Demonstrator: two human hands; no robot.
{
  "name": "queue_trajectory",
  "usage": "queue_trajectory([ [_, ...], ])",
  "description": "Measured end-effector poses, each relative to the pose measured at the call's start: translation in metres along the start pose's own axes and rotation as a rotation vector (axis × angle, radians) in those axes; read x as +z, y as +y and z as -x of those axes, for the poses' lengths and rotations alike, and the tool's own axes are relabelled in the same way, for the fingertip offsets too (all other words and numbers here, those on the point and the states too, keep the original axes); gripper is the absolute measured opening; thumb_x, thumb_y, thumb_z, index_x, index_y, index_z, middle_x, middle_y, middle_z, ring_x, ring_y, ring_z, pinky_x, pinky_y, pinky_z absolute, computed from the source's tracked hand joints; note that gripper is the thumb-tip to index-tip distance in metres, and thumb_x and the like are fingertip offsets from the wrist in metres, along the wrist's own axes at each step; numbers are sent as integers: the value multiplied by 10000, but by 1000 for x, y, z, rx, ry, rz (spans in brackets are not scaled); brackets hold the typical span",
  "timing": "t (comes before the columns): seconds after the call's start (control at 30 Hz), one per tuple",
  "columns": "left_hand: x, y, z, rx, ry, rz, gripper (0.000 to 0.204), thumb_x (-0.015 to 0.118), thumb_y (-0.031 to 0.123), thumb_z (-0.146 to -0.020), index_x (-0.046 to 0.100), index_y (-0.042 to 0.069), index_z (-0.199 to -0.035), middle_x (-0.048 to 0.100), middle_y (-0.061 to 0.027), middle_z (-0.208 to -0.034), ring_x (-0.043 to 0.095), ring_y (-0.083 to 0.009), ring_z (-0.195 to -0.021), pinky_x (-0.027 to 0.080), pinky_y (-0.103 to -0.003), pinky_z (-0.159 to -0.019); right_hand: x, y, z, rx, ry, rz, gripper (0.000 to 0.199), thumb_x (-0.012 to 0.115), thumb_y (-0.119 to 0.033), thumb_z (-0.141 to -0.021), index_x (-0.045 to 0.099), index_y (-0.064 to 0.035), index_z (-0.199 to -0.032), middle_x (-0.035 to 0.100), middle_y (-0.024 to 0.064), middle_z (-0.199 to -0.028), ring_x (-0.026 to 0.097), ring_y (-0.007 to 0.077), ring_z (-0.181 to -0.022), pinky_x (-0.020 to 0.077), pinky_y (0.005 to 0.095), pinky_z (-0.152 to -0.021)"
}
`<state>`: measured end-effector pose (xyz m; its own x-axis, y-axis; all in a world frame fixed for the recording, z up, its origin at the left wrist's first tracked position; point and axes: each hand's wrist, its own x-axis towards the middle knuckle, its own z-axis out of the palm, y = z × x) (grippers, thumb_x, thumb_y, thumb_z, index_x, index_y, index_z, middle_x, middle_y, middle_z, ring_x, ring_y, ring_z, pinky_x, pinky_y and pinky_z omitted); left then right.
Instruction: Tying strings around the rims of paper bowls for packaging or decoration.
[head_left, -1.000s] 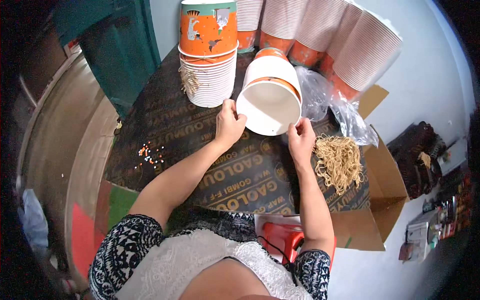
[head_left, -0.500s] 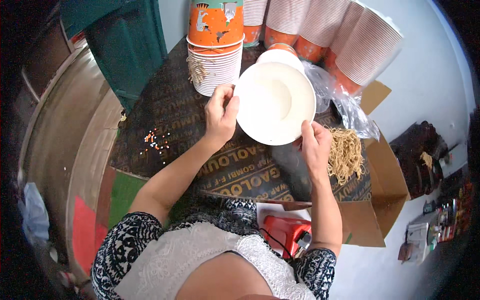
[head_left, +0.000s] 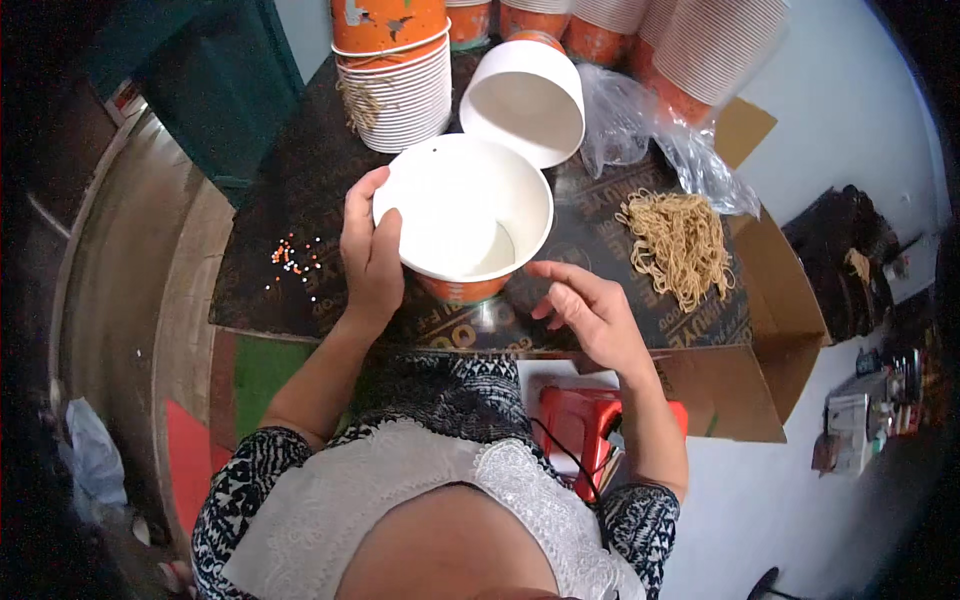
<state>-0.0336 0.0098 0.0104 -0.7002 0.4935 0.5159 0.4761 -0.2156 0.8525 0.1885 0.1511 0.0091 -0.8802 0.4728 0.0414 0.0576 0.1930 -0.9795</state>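
A round paper tub (head_left: pixel 470 200), white inside and orange outside, is tipped a little toward me near the table's front edge. My left hand (head_left: pixel 372 245) grips its left rim, thumb inside and fingers around the outer wall. Beside its front right, my right hand (head_left: pixel 590 310) has its fingers apart and holds nothing. The index fingertip is close to the tub's wall; whether it touches I cannot tell. A small dark speck shows inside near the far rim. Just behind, a second white-lined tub (head_left: pixel 528 105) lies on its side, mouth toward me.
Nested tubs (head_left: pixel 400 100) stand at the back left, more stacks (head_left: pixel 715 50) along the wall. A tan heap of thin loops (head_left: pixel 682 245) lies right, by clear plastic (head_left: pixel 650 140) and a cardboard box (head_left: pixel 785 290). Small beads (head_left: pixel 292 262) lie left. A red stool (head_left: pixel 580 430) is below.
The tub has come down nearer the front edge and left, showing its orange outside. My right hand has let go of its rim, while the left still holds on. My view has shifted slightly.
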Motion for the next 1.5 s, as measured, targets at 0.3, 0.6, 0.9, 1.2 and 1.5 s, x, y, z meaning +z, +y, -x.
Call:
queue_trajectory([
  [0.3, -19, -7, 13, 366, 190, -80, 354, 460, 18, -899, 505, -47, -1244, 430, -191, -1353, 475, -262, -1221, 367, -390, -1044, -56, 59, 46, -5, 767, 498, 81, 647, -41, -863, 658, 14, -921, 648, 147, -835, 634, 256, -753, 493, 333, -706],
  [0.6, -18, 13, 32, 440, 49, -40, 193, 443, -66, -851, 516, -54, -1030, 463, -195, -1254, 515, -237, -1083, 410, -375, -980, -109, 66, -7, -247, 785, 1023, 130, 653, -45, -865, 684, -39, -991, 564, 143, -871, 553, 287, -799, 453, 370, -710],
  [0.9, -23, 19, 40, 382, -3, -99, 147, 455, -65, -857, 513, -46, -990, 500, -195, -1163, 514, -223, -1031, 420, -365, -956, -142, 75, -44, -263, 645, 1179, 105, 689, -60, -812, 686, -18, -909, 544, 146, -856, 537, 298, -832, 440, 392, -761],
  [1.2, -16, 45, 47, 382, -223, 131, 200, 403, -89, -864, 545, -48, -999, 566, -211, -1056, 559, -224, -945, 459, -336, -883, -123, 8, -29, -252, 752, 129, 166, 670, -140, -922, 697, 24, -929, 661, -3, -825, 561, 58, -761, 449, 221, -717],
  [1.5, 57, 64, 52, 10, -761, 289, 601, 491, -121, -853, 348, -48, -1432, 441, -186, -1351, 617, -137, -891, 523, -275, -769, -70, -16, -2, -286, 365, 369, 65, 673, -64, -852, 687, -7, -880, 667, 55, -848, 598, 159, -807, 470, 286, -730],
])
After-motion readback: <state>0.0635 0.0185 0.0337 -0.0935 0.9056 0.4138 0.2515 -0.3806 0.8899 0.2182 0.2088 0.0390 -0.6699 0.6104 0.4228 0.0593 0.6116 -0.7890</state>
